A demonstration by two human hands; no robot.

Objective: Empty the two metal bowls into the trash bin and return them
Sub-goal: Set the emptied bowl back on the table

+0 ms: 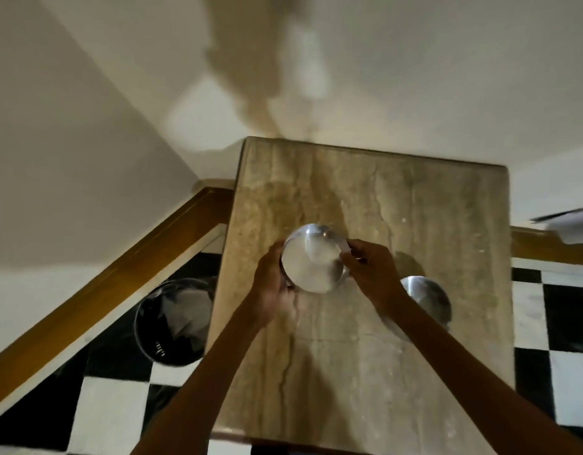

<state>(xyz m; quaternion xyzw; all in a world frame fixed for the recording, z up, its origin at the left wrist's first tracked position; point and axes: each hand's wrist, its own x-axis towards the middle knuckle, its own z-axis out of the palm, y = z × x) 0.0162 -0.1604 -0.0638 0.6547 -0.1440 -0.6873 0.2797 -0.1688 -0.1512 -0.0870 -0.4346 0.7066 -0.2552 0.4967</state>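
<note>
A metal bowl (311, 257) is held over the middle of the beige stone table (414, 198), tilted so its inside faces me. My left hand (272, 287) grips its left rim and my right hand (370, 270) grips its right rim. The bowl's inside looks pale and blurred; I cannot tell if anything is in it. A second metal bowl (428, 298) rests on the table to the right, partly hidden behind my right forearm. The trash bin (173, 320), round with a dark liner and pale scraps inside, stands on the floor left of the table.
The table stands against a cream wall (382, 77). A wooden skirting board (119, 277) runs along the wall on the left. The floor (562, 310) is black and white checkered. A white object (569, 224) juts in at the right edge.
</note>
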